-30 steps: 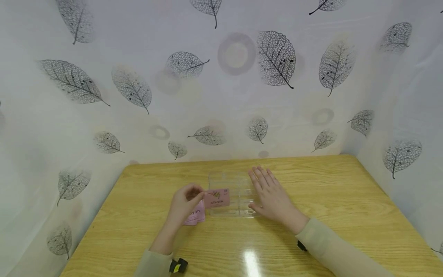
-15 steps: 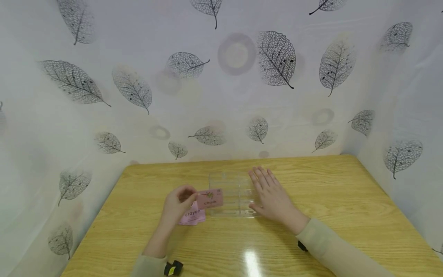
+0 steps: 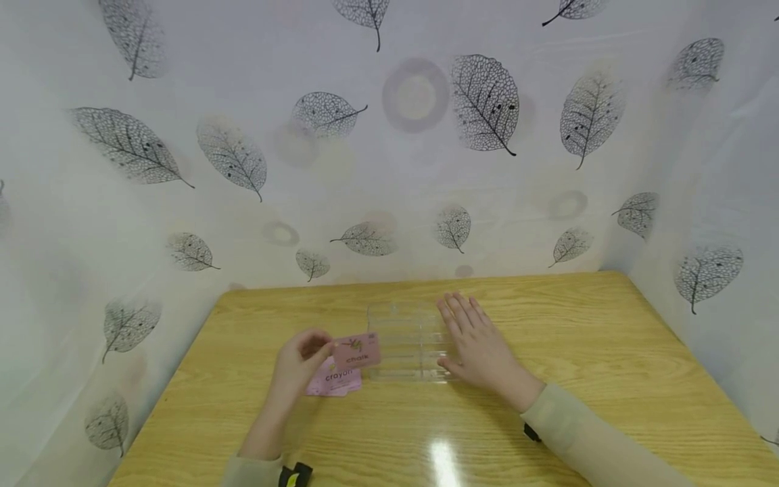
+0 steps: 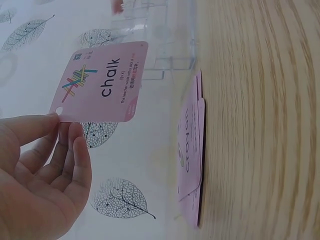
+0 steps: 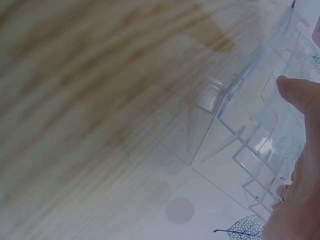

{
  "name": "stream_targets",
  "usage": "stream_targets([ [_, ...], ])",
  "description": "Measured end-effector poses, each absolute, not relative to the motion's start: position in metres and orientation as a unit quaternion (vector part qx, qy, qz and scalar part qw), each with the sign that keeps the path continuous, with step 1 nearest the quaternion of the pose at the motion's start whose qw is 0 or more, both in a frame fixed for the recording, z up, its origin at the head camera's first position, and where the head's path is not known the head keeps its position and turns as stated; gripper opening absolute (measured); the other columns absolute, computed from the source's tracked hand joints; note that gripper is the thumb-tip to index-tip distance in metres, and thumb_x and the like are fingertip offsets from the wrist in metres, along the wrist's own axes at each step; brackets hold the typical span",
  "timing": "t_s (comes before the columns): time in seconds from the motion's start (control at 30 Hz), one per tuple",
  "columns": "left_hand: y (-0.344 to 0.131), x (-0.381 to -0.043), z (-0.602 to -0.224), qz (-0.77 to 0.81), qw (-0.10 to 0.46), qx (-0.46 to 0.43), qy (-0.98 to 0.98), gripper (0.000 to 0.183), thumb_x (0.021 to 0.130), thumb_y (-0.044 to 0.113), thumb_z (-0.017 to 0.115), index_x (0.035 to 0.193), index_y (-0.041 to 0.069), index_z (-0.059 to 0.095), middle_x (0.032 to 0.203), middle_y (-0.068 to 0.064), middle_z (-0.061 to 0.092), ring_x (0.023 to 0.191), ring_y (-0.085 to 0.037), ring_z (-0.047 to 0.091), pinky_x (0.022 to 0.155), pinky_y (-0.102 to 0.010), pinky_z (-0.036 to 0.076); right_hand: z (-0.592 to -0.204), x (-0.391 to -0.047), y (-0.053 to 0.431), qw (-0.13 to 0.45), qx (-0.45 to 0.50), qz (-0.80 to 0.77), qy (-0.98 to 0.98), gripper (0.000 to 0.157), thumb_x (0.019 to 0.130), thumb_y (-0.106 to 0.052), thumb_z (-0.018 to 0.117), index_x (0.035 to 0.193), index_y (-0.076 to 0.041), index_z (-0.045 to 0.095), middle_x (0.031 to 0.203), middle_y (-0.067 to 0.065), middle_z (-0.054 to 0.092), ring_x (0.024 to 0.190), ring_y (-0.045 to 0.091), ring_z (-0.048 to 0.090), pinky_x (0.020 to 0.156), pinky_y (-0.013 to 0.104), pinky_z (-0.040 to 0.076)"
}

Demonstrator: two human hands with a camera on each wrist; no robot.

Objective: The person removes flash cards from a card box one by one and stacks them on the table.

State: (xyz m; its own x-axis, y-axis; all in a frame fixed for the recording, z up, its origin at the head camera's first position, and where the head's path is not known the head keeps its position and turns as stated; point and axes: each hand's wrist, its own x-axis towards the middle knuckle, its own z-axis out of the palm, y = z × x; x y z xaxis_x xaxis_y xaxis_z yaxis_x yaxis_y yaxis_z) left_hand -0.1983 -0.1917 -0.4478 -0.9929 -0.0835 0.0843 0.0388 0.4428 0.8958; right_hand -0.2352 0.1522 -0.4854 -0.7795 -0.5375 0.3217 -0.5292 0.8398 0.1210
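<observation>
A pink flashcard printed "chalk" is pinched at one corner between the thumb and fingers of my left hand. It is held above a small pile of pink cards, the top one reading "crayon", on the table. Just right of the pile stands a clear plastic organizer with stepped compartments. My right hand rests on the organizer's right side, its fingers straight and thumb spread. In the right wrist view the thumb lies against the organizer's clear wall; part of the hand is out of frame.
The wood-grain table carries everything. A leaf-printed white sheet hangs behind it and along both sides. A bright reflection lies on the tabletop near the front middle.
My left hand has moved left with the chalk card, away from the organizer and over the pile, uncovering more of the crayon card. My right hand has stayed still.
</observation>
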Motion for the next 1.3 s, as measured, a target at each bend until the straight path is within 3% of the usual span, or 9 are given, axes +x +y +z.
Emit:
stream_targets([
  [1.3, -0.228, -0.199, -0.466, -0.501, 0.055, 0.022, -0.863, 0.008, 0.100, 0.000, 0.069, 0.107, -0.003, 0.072, 0.099, -0.016, 0.075, 0.082, -0.004, 0.065, 0.080, -0.017, 0.055, -0.486, -0.235, 0.152, 0.166, 0.279, -0.014, -0.946, 0.117, 0.089, -0.065, 0.075, 0.166, 0.003, 0.020, 0.173, 0.025, 0.024, 0.161, 0.043, 0.025, 0.133, 0.055, 0.022],
])
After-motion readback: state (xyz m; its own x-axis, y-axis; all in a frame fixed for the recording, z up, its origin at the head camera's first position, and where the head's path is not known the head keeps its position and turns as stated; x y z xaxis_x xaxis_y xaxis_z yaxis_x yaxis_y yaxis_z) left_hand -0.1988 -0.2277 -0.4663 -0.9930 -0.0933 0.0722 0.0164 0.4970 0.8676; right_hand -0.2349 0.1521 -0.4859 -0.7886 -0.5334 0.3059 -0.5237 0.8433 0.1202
